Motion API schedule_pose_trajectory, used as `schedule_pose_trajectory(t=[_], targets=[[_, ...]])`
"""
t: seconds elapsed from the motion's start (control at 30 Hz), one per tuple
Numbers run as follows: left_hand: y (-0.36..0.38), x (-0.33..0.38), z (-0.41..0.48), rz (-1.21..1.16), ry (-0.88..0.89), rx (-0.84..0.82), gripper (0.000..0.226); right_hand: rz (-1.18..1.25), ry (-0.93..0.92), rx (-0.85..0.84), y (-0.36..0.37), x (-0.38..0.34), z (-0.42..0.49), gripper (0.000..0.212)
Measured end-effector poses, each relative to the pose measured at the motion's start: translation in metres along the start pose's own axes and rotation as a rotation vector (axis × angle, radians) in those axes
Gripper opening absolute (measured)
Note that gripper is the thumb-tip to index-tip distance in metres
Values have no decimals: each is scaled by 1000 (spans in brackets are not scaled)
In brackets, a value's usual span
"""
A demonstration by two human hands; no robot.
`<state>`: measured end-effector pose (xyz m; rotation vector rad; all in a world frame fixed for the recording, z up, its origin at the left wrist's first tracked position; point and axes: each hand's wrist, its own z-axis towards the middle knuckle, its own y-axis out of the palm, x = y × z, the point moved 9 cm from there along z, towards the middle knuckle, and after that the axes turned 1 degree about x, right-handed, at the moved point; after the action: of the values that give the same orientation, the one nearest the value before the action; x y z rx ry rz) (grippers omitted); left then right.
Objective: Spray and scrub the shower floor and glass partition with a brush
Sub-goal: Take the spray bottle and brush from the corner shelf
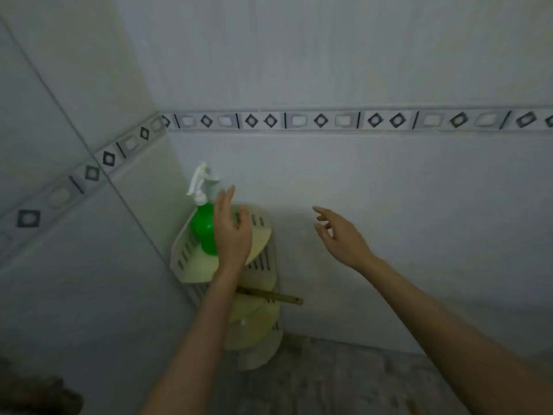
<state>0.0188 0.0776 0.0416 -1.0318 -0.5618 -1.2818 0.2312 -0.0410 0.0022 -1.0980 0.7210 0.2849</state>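
Observation:
A green spray bottle (pixel 203 229) with a white trigger head stands on the top tier of a cream corner shelf (pixel 191 259) where two tiled walls meet. My left hand (pixel 232 232) is just to the right of the bottle, fingers straight, holding nothing; whether it touches the bottle I cannot tell. A brush with a wooden handle (pixel 275 296) lies on the tier below, its handle sticking out to the right. My right hand (pixel 341 238) hovers in the air further right, fingers loosely spread and empty, near the wall.
White tiled walls with a band of diamond-patterned border tiles (pixel 323 120) enclose the corner. A mottled grey shower floor (pixel 329 378) lies below. The shelf has lower tiers (pixel 257 330). A dark blurred object (pixel 36 393) sits at the bottom left.

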Motion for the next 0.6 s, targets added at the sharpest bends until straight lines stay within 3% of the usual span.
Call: schedule_pose_trajectory(t=[0.1,0.23,0.4,0.6], targets=[[-17,-54,13,52,-153,184,63,-9,82,-119,68,32,11,46],[-23,-101,37,-31,-311,274,71,2,197,-352,165,76,13,52],[-14,-119,73,-119,-277,255,50,-139,251,-655,266,131,6,65],[-17,-134,88,-126,-213,270,37,-464,249,-889,333,184,-16,79]])
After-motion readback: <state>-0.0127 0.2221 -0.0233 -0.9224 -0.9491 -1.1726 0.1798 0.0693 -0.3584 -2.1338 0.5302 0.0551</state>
